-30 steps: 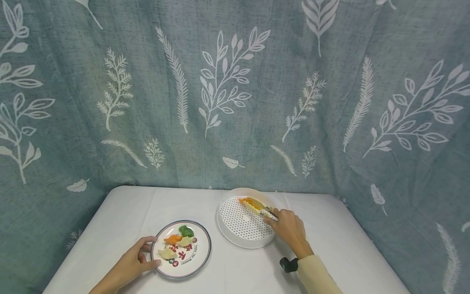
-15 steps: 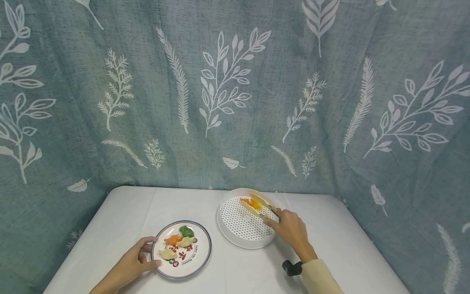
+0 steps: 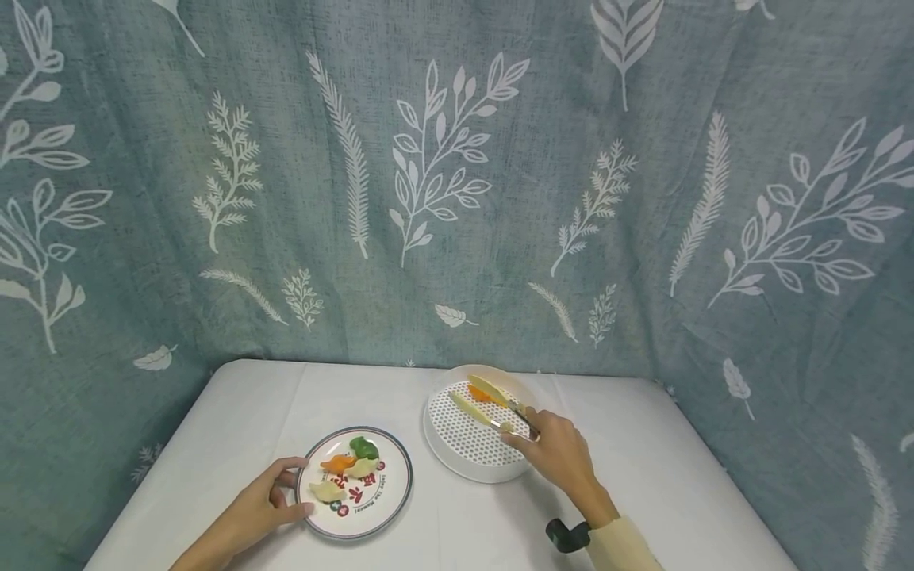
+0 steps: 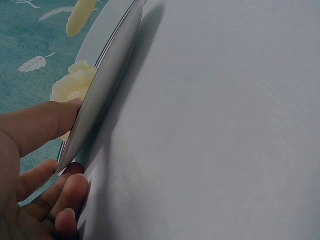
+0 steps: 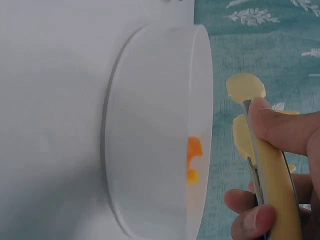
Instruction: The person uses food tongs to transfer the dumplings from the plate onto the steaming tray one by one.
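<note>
Left hand is gripping the plate rim; right hand is holding spread tongs over the perforated tray

Left forearm bare, in from near left, angled far and right. Left grip holding: index finger out to the far side, thumb to the near side, other fingers folded between; from its wrist, these show bent in below the thumb. Right arm in from near right, angled far and left; pale sleeve ends short of the hand. Right grip pinching, thumb opposed to curled fingers.
</note>
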The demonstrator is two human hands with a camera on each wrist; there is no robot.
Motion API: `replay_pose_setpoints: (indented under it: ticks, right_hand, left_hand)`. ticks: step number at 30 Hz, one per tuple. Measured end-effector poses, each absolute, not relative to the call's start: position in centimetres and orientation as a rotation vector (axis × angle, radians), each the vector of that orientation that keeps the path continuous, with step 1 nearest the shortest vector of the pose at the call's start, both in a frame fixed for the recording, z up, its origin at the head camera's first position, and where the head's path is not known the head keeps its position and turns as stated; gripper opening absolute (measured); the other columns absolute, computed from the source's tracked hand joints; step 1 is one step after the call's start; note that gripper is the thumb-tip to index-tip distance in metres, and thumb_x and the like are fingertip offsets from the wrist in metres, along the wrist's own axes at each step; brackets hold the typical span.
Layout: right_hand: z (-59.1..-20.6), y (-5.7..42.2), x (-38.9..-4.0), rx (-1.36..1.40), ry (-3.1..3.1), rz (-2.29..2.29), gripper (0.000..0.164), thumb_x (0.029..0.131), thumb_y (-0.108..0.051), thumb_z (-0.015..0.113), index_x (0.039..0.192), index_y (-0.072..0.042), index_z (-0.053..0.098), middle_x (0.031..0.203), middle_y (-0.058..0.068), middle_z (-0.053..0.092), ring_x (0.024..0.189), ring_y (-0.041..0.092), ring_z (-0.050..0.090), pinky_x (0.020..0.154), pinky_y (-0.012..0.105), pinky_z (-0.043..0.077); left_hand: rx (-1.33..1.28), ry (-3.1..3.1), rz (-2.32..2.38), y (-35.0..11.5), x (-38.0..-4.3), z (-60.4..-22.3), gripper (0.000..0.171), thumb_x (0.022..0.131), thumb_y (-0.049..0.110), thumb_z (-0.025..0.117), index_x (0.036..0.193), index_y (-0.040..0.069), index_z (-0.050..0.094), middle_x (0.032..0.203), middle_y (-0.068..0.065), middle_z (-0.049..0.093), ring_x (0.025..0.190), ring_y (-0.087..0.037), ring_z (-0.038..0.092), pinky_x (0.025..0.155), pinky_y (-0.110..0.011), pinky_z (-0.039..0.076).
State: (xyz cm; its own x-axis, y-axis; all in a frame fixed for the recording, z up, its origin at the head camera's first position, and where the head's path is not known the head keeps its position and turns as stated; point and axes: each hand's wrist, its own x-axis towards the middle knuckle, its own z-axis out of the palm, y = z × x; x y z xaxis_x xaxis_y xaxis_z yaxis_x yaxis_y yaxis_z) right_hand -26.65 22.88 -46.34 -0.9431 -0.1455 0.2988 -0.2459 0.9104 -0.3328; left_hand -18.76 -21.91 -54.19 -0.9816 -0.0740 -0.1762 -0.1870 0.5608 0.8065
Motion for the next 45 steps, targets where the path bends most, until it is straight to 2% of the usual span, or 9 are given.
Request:
replay_pose_setpoints:
  ticks: [3, 8, 19, 25, 33, 45]
  right_hand:
    - [-46.3, 22.2, -26.1, 0.327, -2.793, 0.549, 0.051, 0.083, -0.051, 0.083, 0.107, -0.006, 0.076, 0.069, -0.006, 0.051, 0.060, 0.013, 0.044, 0.050, 0.031, 0.037]
    - [-46.3, 20.9, -25.3, 0.384, -2.788, 0.574, 0.060, 0.083, -0.051, 0.082, 0.123, -0.008, 0.075, 0.070, -0.009, 0.052, 0.060, 0.010, 0.044, 0.051, 0.029, 0.037]
    - [-46.8, 18.7, -23.8, 0.478, -2.770, 0.556, 0.065, 0.081, -0.053, 0.083, 0.129, -0.010, 0.073, 0.070, -0.014, 0.050, 0.060, 0.006, 0.040, 0.051, 0.025, 0.034]
    - [-47.0, 17.7, -23.2, 0.549, -2.754, 0.534, 0.066, 0.082, -0.053, 0.082, 0.128, -0.006, 0.072, 0.073, -0.010, 0.056, 0.060, 0.005, 0.040, 0.053, 0.024, 0.035]
    - [-47.2, 16.7, -22.4, 0.642, -2.732, 0.560, 0.063, 0.081, -0.055, 0.083, 0.122, -0.008, 0.075, 0.073, -0.010, 0.056, 0.060, 0.004, 0.039, 0.052, 0.023, 0.035]
    - [-48.0, 15.9, -21.2, 0.747, -2.774, 0.555, 0.070, 0.080, -0.061, 0.080, 0.123, -0.006, 0.075, 0.075, -0.012, 0.059, 0.062, 0.003, 0.041, 0.055, 0.021, 0.038]
  left_hand:
    - [-0.222, 2.667, 1.396, -21.9, -18.7, -54.2, 0.089, 0.071, 0.034, 0.094, 0.144, 0.008, 0.050, 0.111, -0.005, 0.061, 0.079, -0.021, 0.049, 0.063, -0.034, 0.042]
    - [-0.227, 2.666, 1.395, -21.9, -18.6, -54.1, 0.089, 0.071, 0.034, 0.094, 0.144, 0.008, 0.050, 0.110, -0.005, 0.060, 0.079, -0.021, 0.049, 0.063, -0.034, 0.042]
    - [-0.219, 2.675, 1.406, -21.8, -18.7, -54.1, 0.089, 0.071, 0.035, 0.094, 0.144, 0.009, 0.051, 0.111, -0.004, 0.062, 0.079, -0.020, 0.049, 0.062, -0.033, 0.042]
    - [-0.225, 2.670, 1.407, -21.8, -18.6, -54.1, 0.089, 0.071, 0.034, 0.095, 0.144, 0.008, 0.051, 0.111, -0.004, 0.062, 0.079, -0.020, 0.049, 0.062, -0.033, 0.042]
    - [-0.224, 2.669, 1.411, -21.9, -18.7, -54.2, 0.089, 0.071, 0.034, 0.094, 0.144, 0.009, 0.051, 0.111, -0.004, 0.062, 0.079, -0.020, 0.049, 0.062, -0.033, 0.042]
    - [-0.212, 2.671, 1.423, -21.9, -18.5, -54.1, 0.087, 0.071, 0.032, 0.095, 0.143, 0.008, 0.051, 0.110, -0.005, 0.062, 0.079, -0.020, 0.049, 0.061, -0.031, 0.042]
